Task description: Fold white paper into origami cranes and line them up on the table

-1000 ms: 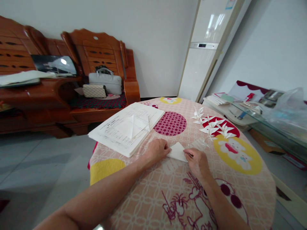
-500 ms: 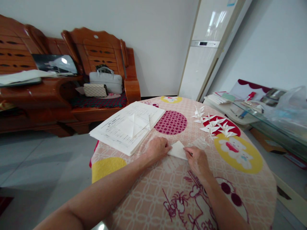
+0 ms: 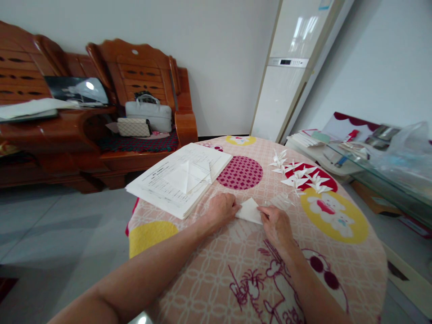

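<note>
So the folded paper [image 3: 249, 210] lies flat on the table [image 3: 337, 270], near-middle, btw our two hands. Our left hand [image 3: 221, 209] has fingers curled tight together, pinning its left edge; our right hand [image 3: 276, 225] has fingertips bunched on the right corner. Far right sit the paper cranes [image 3: 299, 175], far left the doc stack [image 3: 178, 177].

Left hand [image 3: 221, 209] is resting on the patterned tablecloth [image 3: 209, 270], fingers curling onto the left corner of a folded white paper [image 3: 249, 210]. Right hand [image 3: 276, 225] is touching the paper's right edge with its fingertips; pinching or merely pressing cannot be told. A stack of printed sheets [image 3: 162, 186] is lying just beside the left hand. Paper cranes [image 3: 299, 176] are sitting in a cluster beyond the right hand. A wooden bench [image 3: 141, 67] is standing behind the table.
</note>
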A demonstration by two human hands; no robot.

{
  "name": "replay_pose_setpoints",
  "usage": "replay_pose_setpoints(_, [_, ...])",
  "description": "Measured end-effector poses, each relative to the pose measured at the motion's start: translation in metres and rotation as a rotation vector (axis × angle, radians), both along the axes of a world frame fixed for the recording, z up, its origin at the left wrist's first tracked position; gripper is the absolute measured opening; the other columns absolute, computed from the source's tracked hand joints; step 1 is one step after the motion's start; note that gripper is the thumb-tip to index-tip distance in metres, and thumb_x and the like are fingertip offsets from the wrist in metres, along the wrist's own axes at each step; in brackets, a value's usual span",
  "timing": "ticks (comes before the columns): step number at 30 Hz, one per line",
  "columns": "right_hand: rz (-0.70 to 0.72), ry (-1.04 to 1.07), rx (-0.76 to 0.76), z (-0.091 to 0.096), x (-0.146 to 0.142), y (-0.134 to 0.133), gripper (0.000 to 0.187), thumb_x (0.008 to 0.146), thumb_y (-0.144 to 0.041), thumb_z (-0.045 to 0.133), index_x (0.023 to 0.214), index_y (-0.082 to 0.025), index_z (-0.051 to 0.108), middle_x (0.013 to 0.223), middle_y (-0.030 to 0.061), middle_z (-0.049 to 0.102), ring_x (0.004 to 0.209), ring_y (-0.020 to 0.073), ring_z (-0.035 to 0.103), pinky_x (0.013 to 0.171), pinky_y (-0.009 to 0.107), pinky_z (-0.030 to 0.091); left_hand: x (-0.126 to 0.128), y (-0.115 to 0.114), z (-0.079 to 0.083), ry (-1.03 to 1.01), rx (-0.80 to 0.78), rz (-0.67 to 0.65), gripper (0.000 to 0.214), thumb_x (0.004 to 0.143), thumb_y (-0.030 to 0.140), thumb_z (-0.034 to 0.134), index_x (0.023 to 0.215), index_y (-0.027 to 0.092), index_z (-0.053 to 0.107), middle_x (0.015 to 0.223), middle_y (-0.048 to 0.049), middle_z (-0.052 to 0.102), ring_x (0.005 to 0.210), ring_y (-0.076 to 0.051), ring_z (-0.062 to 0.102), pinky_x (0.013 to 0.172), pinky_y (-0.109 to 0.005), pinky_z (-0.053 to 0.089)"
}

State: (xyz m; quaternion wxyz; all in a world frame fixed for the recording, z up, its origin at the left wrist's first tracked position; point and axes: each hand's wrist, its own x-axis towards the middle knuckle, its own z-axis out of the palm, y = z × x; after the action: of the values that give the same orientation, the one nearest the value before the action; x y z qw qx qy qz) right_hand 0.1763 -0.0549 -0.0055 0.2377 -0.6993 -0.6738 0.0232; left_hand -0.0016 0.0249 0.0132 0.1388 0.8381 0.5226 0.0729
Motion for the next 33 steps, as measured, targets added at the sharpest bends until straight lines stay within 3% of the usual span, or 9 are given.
replay_pose_setpoints(6, [-0.025, -0.041, -0.017, 0.0, -0.002, 0.0, 0.028, 0.083, -0.009, 0.05, 0.088, -0.019, 0.077, 0.086, 0.0093, 0.073, 0.078, 0.0193, 0.066, 0.071, 0.026, 0.045, 0.0, 0.002, -0.003, -0.026, 0.023, -0.038, 0.024, 0.086, 0.036, 0.053, 0.083, 0.016, 0.067, 0.082, -0.0096, 0.068, 0.082, -0.023, 0.063, 0.074, -0.032, 0.047])
replay_pose_setpoints(9, [-0.022, -0.051, -0.016, 0.0, -0.002, 0.0, 0.029, 0.084, -0.009, 0.05, 0.089, -0.019, 0.077, 0.086, 0.0088, 0.072, 0.078, 0.0187, 0.066, 0.072, 0.026, 0.044, 0.001, 0.007, -0.011, -0.174, 0.089, -0.185, 0.013, 0.081, 0.021, 0.055, 0.089, 0.015, 0.065, 0.09, -0.0082, 0.067, 0.086, -0.02, 0.061, 0.078, -0.029, 0.047])
replay_pose_setpoints(14, [-0.031, -0.068, -0.033, 0.001, -0.003, 0.0, 0.03, 0.084, -0.01, 0.049, 0.088, -0.02, 0.077, 0.084, 0.0087, 0.072, 0.076, 0.0187, 0.065, 0.07, 0.026, 0.044, 0.004, 0.015, -0.02, -0.338, 0.097, -0.479, 0.031, 0.082, 0.004, 0.044, 0.1, 0.014, 0.067, 0.099, -0.0081, 0.067, 0.092, -0.017, 0.061, 0.082, -0.026, 0.047])
replay_pose_setpoints(18, [-0.028, -0.057, -0.034, 0.001, -0.003, 0.0, 0.03, 0.085, -0.01, 0.049, 0.088, -0.019, 0.077, 0.085, 0.0097, 0.072, 0.078, 0.0191, 0.065, 0.072, 0.026, 0.044, 0.0, 0.013, -0.013, -0.259, 0.094, -0.665, 0.035, 0.087, 0.008, 0.043, 0.111, 0.018, 0.067, 0.114, -0.0087, 0.067, 0.102, -0.019, 0.061, 0.09, -0.028, 0.045])
replay_pose_setpoints(21, [-0.027, -0.036, -0.043, 0.001, -0.003, 0.0, 0.029, 0.085, -0.01, 0.049, 0.091, -0.018, 0.077, 0.087, 0.0097, 0.072, 0.08, 0.0189, 0.066, 0.074, 0.025, 0.044, -0.003, 0.011, -0.008, -0.18, 0.145, -0.739, 0.038, 0.09, 0.011, 0.043, 0.12, 0.021, 0.063, 0.131, -0.0085, 0.06, 0.11, -0.021, 0.058, 0.095, -0.031, 0.044])
replay_pose_setpoints(25, [-0.028, 0.026, -0.066, 0.003, -0.003, 0.001, 0.029, 0.085, -0.01, 0.05, 0.094, -0.016, 0.076, 0.094, 0.0115, 0.073, 0.087, 0.02, 0.067, 0.08, 0.025, 0.045, -0.006, 0.01, -0.007, -0.078, 0.237, -0.828, 0.038, 0.094, 0.016, 0.041, 0.128, 0.024, 0.056, 0.135, -0.0062, 0.057, 0.107, -0.02, 0.056, 0.093, -0.031, 0.043])
replay_pose_setpoints(29, [-0.047, 0.196, -0.095, 0.004, 0.005, 0.0, 0.031, 0.081, -0.015, 0.054, 0.105, -0.015, 0.075, 0.101, 0.0127, 0.074, 0.094, 0.0228, 0.067, 0.082, 0.029, 0.047, -0.007, 0.007, -0.008, 0.022, 0.321, -0.849, 0.04, 0.094, 0.015, 0.041, 0.132, 0.025, 0.052, 0.137, -0.004, 0.055, 0.107, -0.02, 0.053, 0.092, -0.029, 0.042])
replay_pose_setpoints(33, [-0.038, 0.435, -0.202, 0.005, 0.023, -0.006, 0.037, 0.072, -0.02, 0.062, 0.106, -0.013, 0.074, 0.08, 0.0065, 0.074, 0.071, 0.0202, 0.067, 0.065, 0.028, 0.047, -0.008, 0.005, -0.009, 0.066, 0.348, -0.839, 0.042, 0.095, 0.017, 0.041, 0.135, 0.025, 0.05, 0.139, -0.0028, 0.053, 0.107, -0.02, 0.052, 0.091, -0.03, 0.042])
